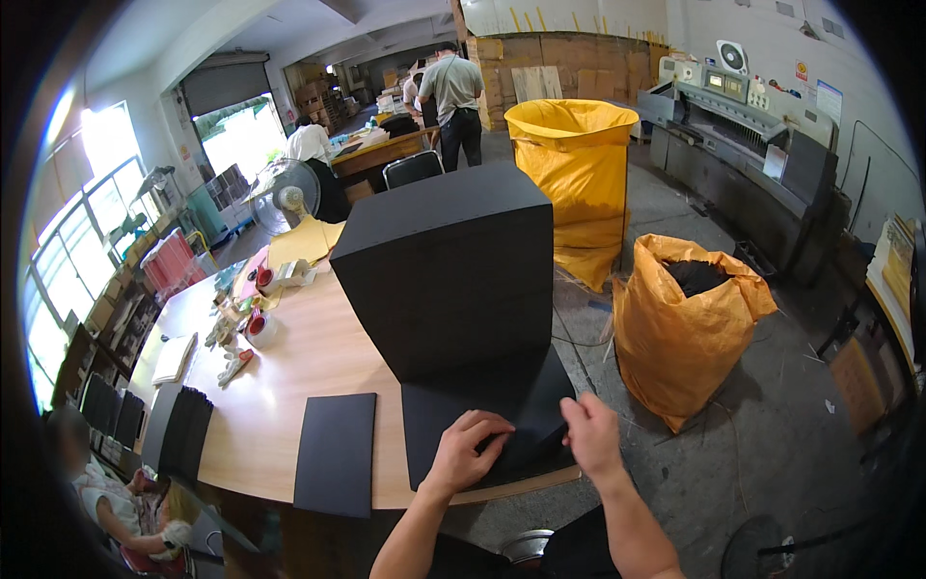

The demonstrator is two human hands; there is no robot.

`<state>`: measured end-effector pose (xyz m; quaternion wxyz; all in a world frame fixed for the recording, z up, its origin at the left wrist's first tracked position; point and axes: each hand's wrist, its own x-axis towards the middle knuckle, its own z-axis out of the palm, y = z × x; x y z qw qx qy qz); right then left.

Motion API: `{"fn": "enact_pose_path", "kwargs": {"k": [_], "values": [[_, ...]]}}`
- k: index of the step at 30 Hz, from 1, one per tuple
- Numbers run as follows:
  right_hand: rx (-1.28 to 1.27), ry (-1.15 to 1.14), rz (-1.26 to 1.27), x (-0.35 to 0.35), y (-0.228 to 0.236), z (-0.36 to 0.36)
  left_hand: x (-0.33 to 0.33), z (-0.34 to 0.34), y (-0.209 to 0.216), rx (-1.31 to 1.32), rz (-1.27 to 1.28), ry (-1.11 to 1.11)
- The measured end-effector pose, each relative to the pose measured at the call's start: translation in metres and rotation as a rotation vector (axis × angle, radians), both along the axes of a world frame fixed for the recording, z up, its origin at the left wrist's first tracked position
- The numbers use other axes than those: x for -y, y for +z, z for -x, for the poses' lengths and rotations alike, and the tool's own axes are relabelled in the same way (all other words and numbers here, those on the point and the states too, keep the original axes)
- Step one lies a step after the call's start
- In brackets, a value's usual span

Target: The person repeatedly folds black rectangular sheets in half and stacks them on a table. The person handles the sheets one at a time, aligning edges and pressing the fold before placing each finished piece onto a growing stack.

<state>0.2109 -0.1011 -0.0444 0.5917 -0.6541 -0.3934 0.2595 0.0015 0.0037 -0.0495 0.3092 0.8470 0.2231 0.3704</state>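
Note:
A black sheet (453, 425) lies on the table's front edge, before a tall block of stacked black sheets (463, 280). My left hand (471, 450) rests on this sheet with bent fingers, and a gap shows between thumb and forefinger. At the sheet's right edge my right hand (591, 434) is closed, thumb against curled fingers, pinching the edge; the fingertips are partly hidden. To the left, a smaller black board (335, 454) lies flat by itself. Further left stands a fanned stack of black boards (179, 431).
Tape rolls (258, 328), papers (174, 358) and small tools lie on the wooden table (280, 391). On the right stand an orange sack (690, 333) of black scraps and a tall yellow bag (571, 183). A seated person (130, 511) is at lower left; others work behind, near a fan (287, 196).

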Motion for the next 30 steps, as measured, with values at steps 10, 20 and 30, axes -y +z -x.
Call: {"fn": "enact_pose_path", "kwargs": {"k": [10, 20, 30], "values": [[-0.626, 0.155, -0.066, -0.006, 0.01, -0.008, -0.001, 0.008, 0.006, -0.027, 0.142, -0.157], [-0.599, 0.127, -0.062, 0.0, 0.012, -0.006, -0.003, 0.011, 0.001, -0.045, 0.274, -0.134], [-0.61, 0.181, -0.053, -0.007, 0.007, -0.013, 0.0, 0.008, 0.003, -0.109, 0.037, -0.123]]}}
